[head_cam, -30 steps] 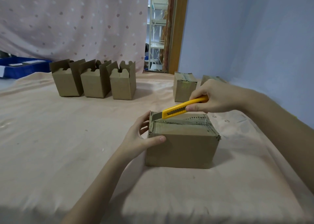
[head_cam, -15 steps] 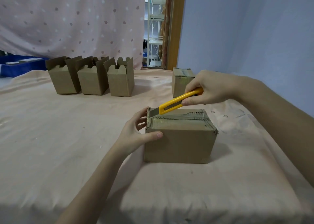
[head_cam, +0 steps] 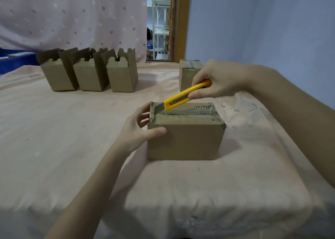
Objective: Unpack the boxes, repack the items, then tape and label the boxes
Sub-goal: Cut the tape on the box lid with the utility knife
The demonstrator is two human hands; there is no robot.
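Head view shows the taped box (head_cam: 184, 141) on the table (head_cam: 72, 148), left hand (head_cam: 137, 131) gripping its left end. Right hand (head_cam: 217, 81) pinches the yellow knife (head_cam: 186, 95), blade at the tape seam's left end; the seam runs rightward, toward that hand.

bare cloth (head_cam: 59, 139) left of taped box (head_cam: 184, 141), three open boxes (head_cam: 90, 73) lining far edge, wall (head_cam: 272, 30) close right

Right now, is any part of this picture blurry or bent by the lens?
Head view: the taped box, yellow knife and both hands are sharp; the near cloth edge is smeared soft; the wide lens stretches the right forearm at the frame edge; soft shadow lies right of the box.
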